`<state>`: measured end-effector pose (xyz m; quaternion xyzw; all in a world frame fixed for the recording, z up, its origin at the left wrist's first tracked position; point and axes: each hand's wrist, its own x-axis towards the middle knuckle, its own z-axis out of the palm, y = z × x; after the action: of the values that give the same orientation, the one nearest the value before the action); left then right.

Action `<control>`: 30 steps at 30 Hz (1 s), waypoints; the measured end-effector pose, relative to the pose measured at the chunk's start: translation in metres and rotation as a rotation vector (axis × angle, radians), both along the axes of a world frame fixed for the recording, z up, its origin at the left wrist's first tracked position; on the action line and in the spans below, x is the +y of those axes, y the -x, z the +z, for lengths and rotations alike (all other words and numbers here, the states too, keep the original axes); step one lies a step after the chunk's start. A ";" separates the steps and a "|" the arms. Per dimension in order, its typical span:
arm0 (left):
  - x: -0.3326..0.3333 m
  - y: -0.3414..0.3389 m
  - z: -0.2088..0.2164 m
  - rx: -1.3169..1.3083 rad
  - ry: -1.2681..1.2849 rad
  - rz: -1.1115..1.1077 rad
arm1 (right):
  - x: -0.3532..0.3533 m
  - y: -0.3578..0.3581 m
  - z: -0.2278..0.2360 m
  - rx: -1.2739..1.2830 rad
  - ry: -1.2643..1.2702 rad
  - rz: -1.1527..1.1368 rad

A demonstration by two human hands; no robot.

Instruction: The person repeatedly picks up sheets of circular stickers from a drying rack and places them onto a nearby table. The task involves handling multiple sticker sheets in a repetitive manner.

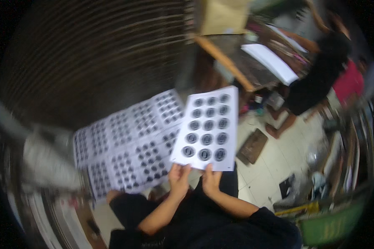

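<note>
A white printed sheet [200, 133] with rows of round black designs is held up in front of me, slightly tilted. My left hand [179, 179] pinches its lower left edge, thumb on the printed face. At the lower edge, further right, my right hand [211, 181] grips the same sheet; the fingers behind it are hidden. Whether it is one sheet or a thin stack, I cannot tell. Beyond my left hand, many similar printed sheets [124, 141] lie side by side in two rows, and the held sheet overlaps their right end in view.
At the upper right stands a dark table [253, 66] with a wooden edge, bearing white paper [270, 62]. A person in black [322, 68] works beside it. A brown board [252, 146] lies on the tiled floor. A corrugated wall [91, 54] rises at the left.
</note>
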<state>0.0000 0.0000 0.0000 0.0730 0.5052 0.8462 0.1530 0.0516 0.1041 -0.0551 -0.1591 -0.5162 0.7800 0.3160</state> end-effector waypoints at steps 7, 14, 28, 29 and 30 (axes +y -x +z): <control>-0.038 0.014 -0.054 -0.460 -0.194 0.127 | 0.018 -0.009 0.013 -0.367 -0.908 0.455; -0.096 0.129 -0.159 -0.506 -0.250 0.443 | 0.119 -0.053 -0.011 -0.664 -1.055 0.210; -0.091 0.313 -0.305 -0.428 -0.145 0.645 | 0.133 -0.029 -0.026 -0.798 -1.040 0.153; -0.091 0.316 -0.315 -0.452 -0.139 0.653 | 0.134 -0.028 -0.027 -0.805 -1.037 0.154; -0.089 0.318 -0.320 -0.476 -0.132 0.658 | 0.134 -0.026 -0.026 -0.812 -1.035 0.153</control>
<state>-0.3176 -0.0892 -0.3200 -0.2805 0.3969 0.8738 -0.0180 0.0776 0.2377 -0.0815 -0.2311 -0.9122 0.3297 0.0759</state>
